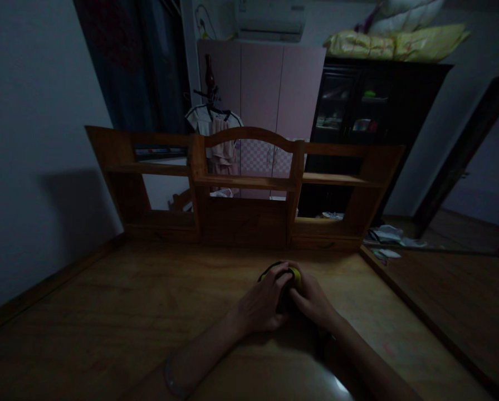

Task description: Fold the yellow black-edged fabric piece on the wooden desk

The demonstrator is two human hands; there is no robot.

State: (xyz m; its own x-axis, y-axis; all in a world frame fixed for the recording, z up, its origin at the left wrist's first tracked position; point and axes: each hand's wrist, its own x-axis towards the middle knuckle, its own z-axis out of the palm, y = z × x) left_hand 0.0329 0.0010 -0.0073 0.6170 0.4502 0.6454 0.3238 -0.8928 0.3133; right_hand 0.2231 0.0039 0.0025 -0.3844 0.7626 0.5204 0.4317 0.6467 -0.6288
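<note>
Both of my hands meet over the wooden surface, around a small rounded black-and-yellow object (297,275). My left hand (266,301) is closed over its left side, with the fingers bent across the top. From the right, my right hand (314,298) wraps it, the thumb pointing in toward the dark middle. A thin black edge shows along the object's upper left. Fingers cover most of it, and the dim light hides its exact kind. A bracelet (171,379) circles my left wrist.
A wooden shelf unit (245,181) with small drawers stands along the far edge of the wooden surface (149,301). Low raised edges run along both sides. Behind are pink cabinets (260,89), a dark cabinet (383,100) and clothes on a rack (222,133). A white wall (44,139) borders the left.
</note>
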